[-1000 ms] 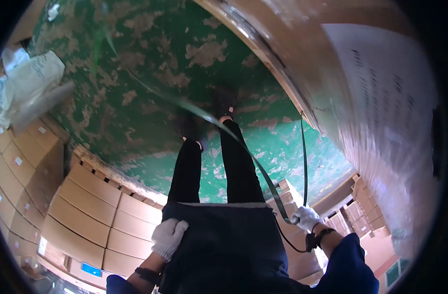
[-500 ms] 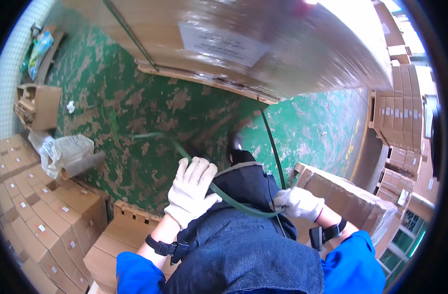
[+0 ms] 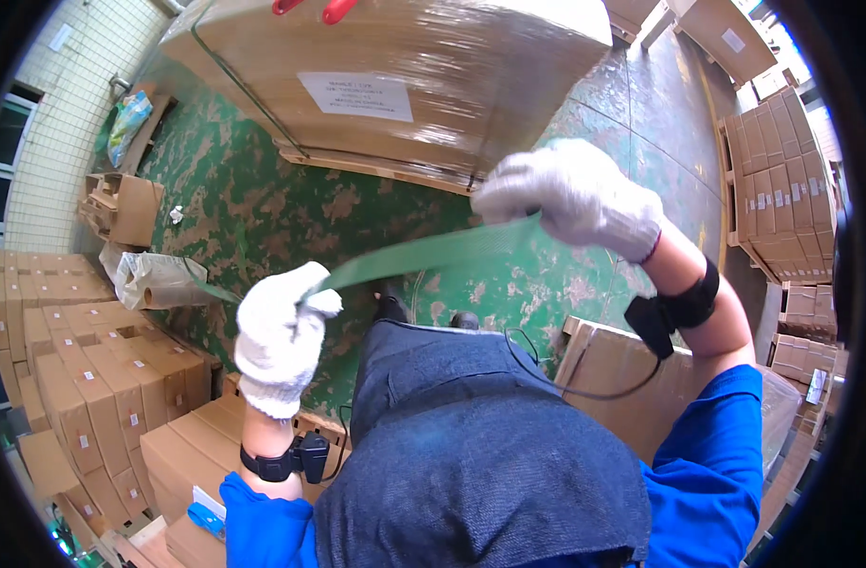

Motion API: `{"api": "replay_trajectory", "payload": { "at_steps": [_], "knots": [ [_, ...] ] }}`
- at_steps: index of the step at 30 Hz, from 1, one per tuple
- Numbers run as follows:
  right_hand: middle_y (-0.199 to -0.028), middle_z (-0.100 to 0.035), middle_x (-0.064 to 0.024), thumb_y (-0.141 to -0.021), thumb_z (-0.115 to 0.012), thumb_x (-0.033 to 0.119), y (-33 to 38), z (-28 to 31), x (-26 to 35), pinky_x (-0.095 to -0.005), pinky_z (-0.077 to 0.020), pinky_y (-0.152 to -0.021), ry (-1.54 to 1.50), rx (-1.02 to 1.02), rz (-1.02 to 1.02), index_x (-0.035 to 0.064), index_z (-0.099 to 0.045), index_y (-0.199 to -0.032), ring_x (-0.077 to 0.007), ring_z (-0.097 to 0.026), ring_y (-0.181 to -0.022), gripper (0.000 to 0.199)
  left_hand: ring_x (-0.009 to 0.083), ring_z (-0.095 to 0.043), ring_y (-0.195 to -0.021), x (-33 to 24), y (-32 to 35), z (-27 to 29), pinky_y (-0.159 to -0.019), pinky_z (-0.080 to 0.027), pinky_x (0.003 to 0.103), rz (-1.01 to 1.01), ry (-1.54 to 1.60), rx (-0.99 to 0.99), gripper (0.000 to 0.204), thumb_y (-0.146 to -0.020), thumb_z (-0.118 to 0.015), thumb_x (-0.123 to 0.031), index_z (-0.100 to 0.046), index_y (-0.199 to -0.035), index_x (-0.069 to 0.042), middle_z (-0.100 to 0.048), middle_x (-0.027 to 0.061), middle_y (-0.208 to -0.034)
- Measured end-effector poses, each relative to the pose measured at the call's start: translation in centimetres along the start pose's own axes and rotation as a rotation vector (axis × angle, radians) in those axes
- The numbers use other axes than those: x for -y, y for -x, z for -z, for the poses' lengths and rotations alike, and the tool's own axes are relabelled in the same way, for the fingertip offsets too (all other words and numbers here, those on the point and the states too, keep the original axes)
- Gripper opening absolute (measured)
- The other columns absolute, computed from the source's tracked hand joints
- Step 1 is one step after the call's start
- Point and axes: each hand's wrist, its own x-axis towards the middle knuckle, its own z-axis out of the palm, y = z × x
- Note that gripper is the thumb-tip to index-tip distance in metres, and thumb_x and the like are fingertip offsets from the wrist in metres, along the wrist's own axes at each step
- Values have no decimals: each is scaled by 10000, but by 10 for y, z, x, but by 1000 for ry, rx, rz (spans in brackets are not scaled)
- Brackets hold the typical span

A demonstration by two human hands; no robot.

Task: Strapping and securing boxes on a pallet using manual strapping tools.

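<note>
One green strap (image 3: 433, 254), two gloved hands (white gloves).

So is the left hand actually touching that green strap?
Touching: the head view shows the left hand's gloved fingers closed around the green strap.

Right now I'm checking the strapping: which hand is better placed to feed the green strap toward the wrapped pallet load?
Probably the right hand: it grips the strap just in front of the load, while the left hand holds it farther back, nearer the body.
</note>
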Motion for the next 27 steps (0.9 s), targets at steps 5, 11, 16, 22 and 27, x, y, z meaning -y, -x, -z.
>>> {"api": "replay_trajectory", "payload": {
  "at_steps": [5,11,16,22,27],
  "knots": [
    [-839,-688,-72,-927,-632,66,-24,77,-38,-369,-595,-802,82,-475,186,110,-711,-1032,-275,-724,-832,139,159,-694,-887,-23,-19,12,-783,-563,297,62,-57,-250,339,-955,-525,44,-645,-1269,-3,-722,104,-1022],
    [-845,-712,-81,-958,-643,76,-51,161,-66,-333,-571,-670,287,-672,390,55,-714,-1056,-218,-696,-719,123,196,-626,-1033,19,-39,28,-863,-531,325,-113,19,-482,332,-1027,-485,-69,-596,-1330,7,-644,116,-1235],
    [-778,-679,-67,-1036,-564,115,-74,191,-57,-272,-540,-536,-3,-528,-173,26,-700,-1082,-116,-649,-584,169,205,-614,-1149,41,-94,32,-1006,-499,336,-162,-108,-566,296,-1024,-559,-33,-599,-1314,16,-642,119,-1258],
    [-802,-691,-79,-1029,-597,204,-97,227,-101,-292,-555,-558,13,-578,-387,7,-693,-1077,-152,-684,-613,224,261,-562,-1291,17,-187,11,-1096,-464,375,-107,-281,-802,438,-1018,-614,-65,-513,-1432,37,-581,161,-1397],
    [-841,-691,-66,-1020,-610,279,-84,256,-135,-295,-564,-646,-84,-582,-432,23,-705,-1061,-145,-705,-717,276,333,-486,-1358,-20,-234,-57,-1161,-394,426,-369,-379,-769,630,-941,-626,55,-372,-1517,61,-465,216,-1488]
  ]
}}
